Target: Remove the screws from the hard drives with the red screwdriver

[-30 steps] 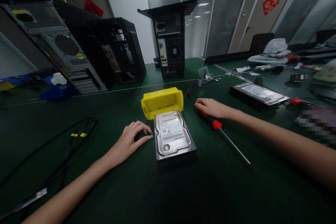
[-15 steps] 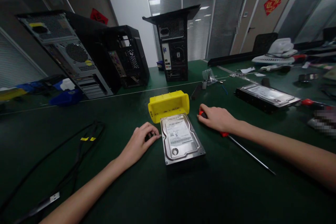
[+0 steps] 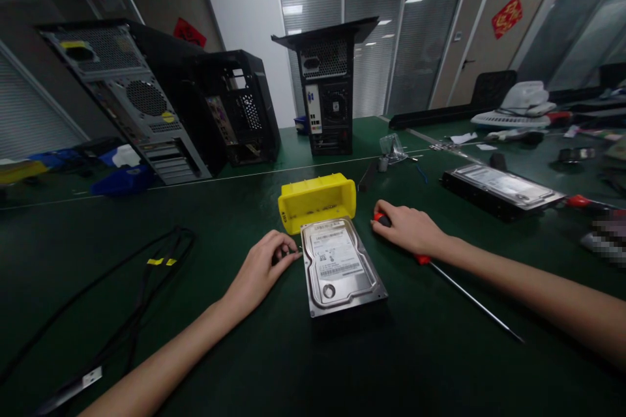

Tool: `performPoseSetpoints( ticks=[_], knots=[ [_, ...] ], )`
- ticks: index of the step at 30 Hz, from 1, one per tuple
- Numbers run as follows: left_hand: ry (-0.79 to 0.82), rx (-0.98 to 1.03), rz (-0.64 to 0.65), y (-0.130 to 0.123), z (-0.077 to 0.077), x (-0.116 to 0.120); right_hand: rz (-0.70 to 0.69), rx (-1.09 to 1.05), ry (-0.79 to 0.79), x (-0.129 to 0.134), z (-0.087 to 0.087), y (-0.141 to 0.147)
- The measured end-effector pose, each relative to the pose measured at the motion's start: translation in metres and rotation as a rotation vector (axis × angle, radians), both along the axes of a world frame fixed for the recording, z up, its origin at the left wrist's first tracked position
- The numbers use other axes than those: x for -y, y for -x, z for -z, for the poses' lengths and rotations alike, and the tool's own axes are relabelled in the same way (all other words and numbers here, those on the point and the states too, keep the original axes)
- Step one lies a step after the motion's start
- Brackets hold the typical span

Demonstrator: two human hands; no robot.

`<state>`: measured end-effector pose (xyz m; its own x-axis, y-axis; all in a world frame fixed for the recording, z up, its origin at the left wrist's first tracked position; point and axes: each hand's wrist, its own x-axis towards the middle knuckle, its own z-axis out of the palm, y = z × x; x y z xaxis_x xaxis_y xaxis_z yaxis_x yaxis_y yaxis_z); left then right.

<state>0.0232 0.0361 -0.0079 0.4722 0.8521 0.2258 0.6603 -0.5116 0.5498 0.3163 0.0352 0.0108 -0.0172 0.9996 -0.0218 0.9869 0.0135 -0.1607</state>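
Hard drive [image 3: 335, 270]: nudge risk
My left hand [image 3: 257, 270], fingertips nearly closed, contents unclear, sits too close; my right hand [image 3: 415, 229] wraps the screwdriver [image 3: 423, 260].

From my remote station I record a slender, bare left hand [image 3: 257, 267] and a slender, bare right hand [image 3: 413, 229]. The left forearm [image 3: 171, 352] and right forearm [image 3: 533, 283] are uncovered along their visible lengths, smooth in outline, each tapering to a narrow wrist. Both hands have slim fingers; nail detail is too small for me to assess.
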Motion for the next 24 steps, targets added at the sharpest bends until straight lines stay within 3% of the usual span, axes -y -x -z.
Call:
performPoseSetpoints(
  ticks=[3,8,17,24],
  knots=[
    [-0.037,0.011,-0.033,0.001,0.000,-0.003,0.003,-0.008,0.006,0.000,0.000,0.001],
    [-0.148,-0.056,0.015,0.004,0.002,-0.011,0.010,-0.011,0.010,0.000,0.000,0.001],
    [-0.627,-0.408,0.160,0.003,0.006,-0.006,0.017,-0.013,0.002,0.000,0.001,0.000],
    [-0.628,-0.390,0.178,0.007,0.004,-0.009,0.008,-0.035,-0.006,0.000,0.003,-0.002]
  ],
)
